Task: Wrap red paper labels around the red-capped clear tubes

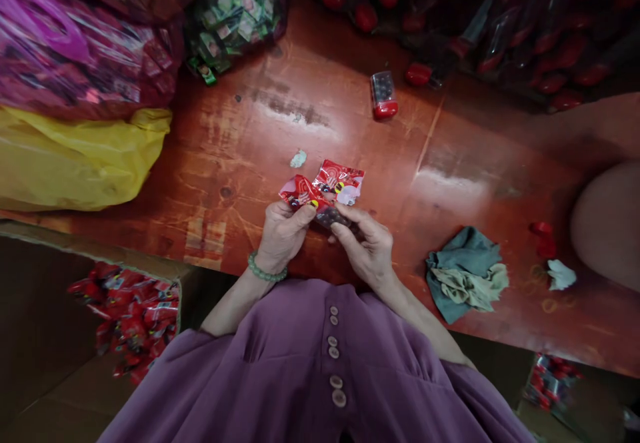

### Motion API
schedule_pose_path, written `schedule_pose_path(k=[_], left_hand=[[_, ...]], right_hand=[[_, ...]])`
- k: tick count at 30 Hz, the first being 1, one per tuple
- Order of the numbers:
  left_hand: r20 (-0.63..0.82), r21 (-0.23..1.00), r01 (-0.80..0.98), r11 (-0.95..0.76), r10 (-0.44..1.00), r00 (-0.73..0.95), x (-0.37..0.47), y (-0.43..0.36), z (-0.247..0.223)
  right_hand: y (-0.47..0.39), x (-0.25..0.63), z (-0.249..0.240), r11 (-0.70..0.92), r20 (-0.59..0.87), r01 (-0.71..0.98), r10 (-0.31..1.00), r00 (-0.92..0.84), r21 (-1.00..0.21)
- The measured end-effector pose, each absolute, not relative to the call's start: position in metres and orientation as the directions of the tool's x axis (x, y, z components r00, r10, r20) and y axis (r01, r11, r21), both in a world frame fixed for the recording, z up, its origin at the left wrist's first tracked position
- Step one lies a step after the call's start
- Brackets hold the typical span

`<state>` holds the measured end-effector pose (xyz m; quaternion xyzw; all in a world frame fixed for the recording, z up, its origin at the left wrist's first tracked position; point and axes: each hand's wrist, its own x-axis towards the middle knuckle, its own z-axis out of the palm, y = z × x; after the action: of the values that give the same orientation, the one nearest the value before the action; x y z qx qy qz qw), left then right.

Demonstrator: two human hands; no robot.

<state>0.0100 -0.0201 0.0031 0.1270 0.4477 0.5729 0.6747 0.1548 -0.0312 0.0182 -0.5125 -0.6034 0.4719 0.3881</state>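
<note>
My left hand (284, 233), with a green bead bracelet at the wrist, pinches a red printed wrapper (299, 192) near the table's front edge. Fingers of my right hand (367, 242) are closed on a small clear container of dark balls (331, 216), which touches the wrapper's lower right side. Part of the container is hidden by my fingers. Just beyond my hands a second red printed packet (340, 178) lies flat on the reddish table (225, 156). Farther off stands a clear container with a red base and dark contents (383, 95).
Bags of packets (125, 70) and a yellow bag (75, 163) cover the back left. Many red-capped containers (500, 23) fill the back right. A green cloth (465, 270) lies right of my hands. An open box of red packets (135, 316) stands below the left edge.
</note>
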Motion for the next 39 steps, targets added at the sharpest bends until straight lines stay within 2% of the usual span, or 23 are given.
schedule_pose_path(k=[4, 12, 15, 19, 22, 28, 34, 39], left_hand=[[-0.428, 0.727, -0.628, 0.278, 0.899, -0.097, 0.011, -0.021, 0.003], [-0.463, 0.671, -0.659, 0.34, 0.886, -0.013, 0.01, -0.018, 0.0], [-0.441, 0.66, -0.672, 0.335, 0.897, 0.014, 0.01, -0.018, -0.001], [-0.428, 0.665, -0.67, 0.328, 0.904, 0.018, 0.01, -0.019, -0.002], [-0.412, 0.687, -0.644, 0.337, 0.911, 0.037, 0.012, -0.022, -0.004], [-0.388, 0.639, -0.661, 0.394, 0.907, 0.165, 0.016, -0.029, -0.004], [-0.427, 0.578, -0.735, 0.354, 0.899, 0.098, 0.016, -0.035, 0.002], [-0.431, 0.599, -0.737, 0.314, 0.902, 0.033, 0.022, -0.045, 0.012]], right_hand=[[-0.035, 0.152, 0.02, -0.163, -0.178, 0.099, 0.97, -0.166, -0.982], [-0.034, 0.148, 0.015, -0.273, -0.276, 0.043, 0.953, -0.122, -0.961], [-0.034, 0.145, 0.011, -0.229, -0.233, 0.051, 0.967, -0.1, -0.972], [-0.038, 0.142, 0.006, -0.085, -0.093, 0.122, 0.994, -0.056, -0.989], [-0.041, 0.138, 0.007, -0.031, -0.034, 0.096, 0.999, -0.037, -0.995], [-0.041, 0.133, 0.015, -0.069, -0.068, -0.018, 0.997, -0.038, -0.997], [-0.043, 0.14, 0.014, -0.088, -0.085, -0.02, 0.991, -0.105, -0.996], [-0.047, 0.145, 0.007, -0.056, -0.04, -0.129, 0.992, -0.12, -0.99]])
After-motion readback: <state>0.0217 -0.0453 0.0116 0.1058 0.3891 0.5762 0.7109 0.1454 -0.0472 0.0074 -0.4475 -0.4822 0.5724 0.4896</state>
